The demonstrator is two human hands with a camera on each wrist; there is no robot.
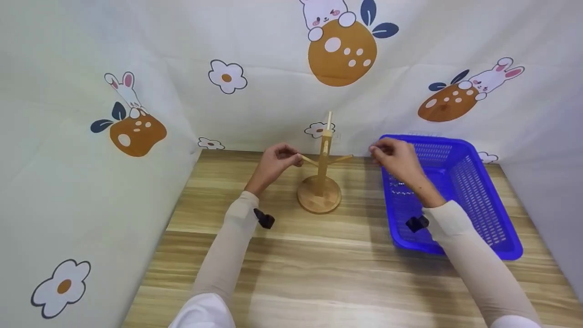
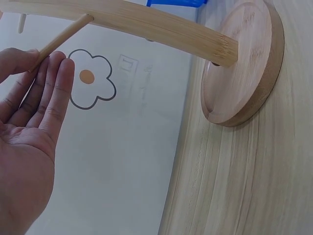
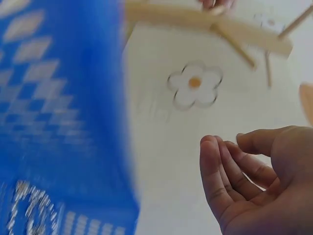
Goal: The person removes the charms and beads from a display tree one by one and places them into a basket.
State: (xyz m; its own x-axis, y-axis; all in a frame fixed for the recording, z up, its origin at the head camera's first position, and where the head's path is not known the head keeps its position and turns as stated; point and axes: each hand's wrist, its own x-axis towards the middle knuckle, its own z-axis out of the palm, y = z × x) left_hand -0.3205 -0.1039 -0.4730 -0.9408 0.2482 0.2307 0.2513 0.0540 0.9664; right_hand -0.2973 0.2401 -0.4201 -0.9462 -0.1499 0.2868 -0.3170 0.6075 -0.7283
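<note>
A wooden peg stand (image 1: 322, 168) with a round base (image 1: 319, 200) stands upright on the table, its pegs sticking out from the post. My left hand (image 1: 276, 163) pinches the tip of the peg on the left side; in the left wrist view that peg (image 2: 63, 36) runs between thumb and fingertips. Over the left rim of a blue basket (image 1: 485, 205) hovers my right hand (image 1: 398, 160), fingers loosely bent and nothing between them. Inside the basket, beneath that hand, lie silver beaded chains (image 1: 403, 192); they also show blurred as a silver chain (image 3: 32, 210) in the right wrist view.
The wood-grain table (image 1: 314, 273) is bounded by a pale printed cloth (image 1: 268, 109) at the back and sides. The basket takes up the right side of the table, with raised perforated walls. A small black wrist camera (image 1: 264, 218) sits on the left sleeve.
</note>
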